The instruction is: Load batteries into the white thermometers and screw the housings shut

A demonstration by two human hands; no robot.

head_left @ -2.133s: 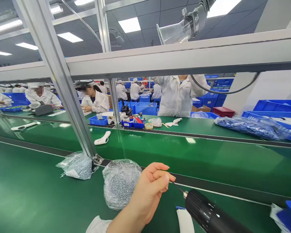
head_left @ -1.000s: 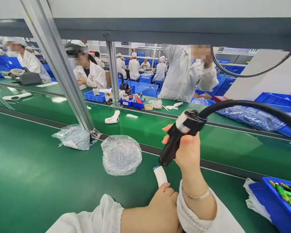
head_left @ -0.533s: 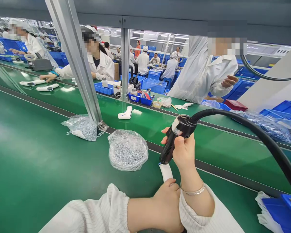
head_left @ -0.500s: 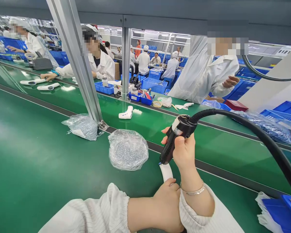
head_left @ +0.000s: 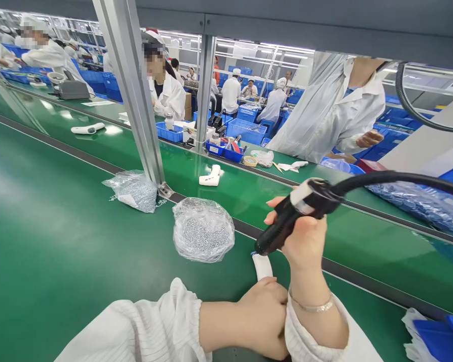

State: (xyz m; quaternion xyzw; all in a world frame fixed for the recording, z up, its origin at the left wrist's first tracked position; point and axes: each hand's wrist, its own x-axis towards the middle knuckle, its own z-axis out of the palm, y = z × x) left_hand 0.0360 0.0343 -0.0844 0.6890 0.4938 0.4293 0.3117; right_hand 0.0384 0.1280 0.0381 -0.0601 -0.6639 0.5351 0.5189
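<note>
My right hand (head_left: 305, 239) is wrapped round a black electric screwdriver (head_left: 287, 221), its thick cable running off to the right. The tool leans well over, with its nose close to the top end of a white curved plastic housing (head_left: 263, 266). Whether the tip touches the housing I cannot tell. My left hand (head_left: 262, 309) is closed round the lower part of this housing, which the fingers hide. A small blue bit shows at the housing's top end. To the left lies an open clear bag of small screws (head_left: 204, 234).
A second screw bag (head_left: 134, 193) lies by a metal post (head_left: 136, 100). White handheld devices (head_left: 210, 176) sit on the green conveyor belt (head_left: 245, 196). Across it, people in white coats work among blue bins (head_left: 245, 133). A blue tray (head_left: 438, 337) stands at lower right.
My right hand has moved right and tilted the screwdriver further over. The left hand keeps its hold on the housing. The co-worker opposite has drawn an arm back from the belt; the devices have shifted.
</note>
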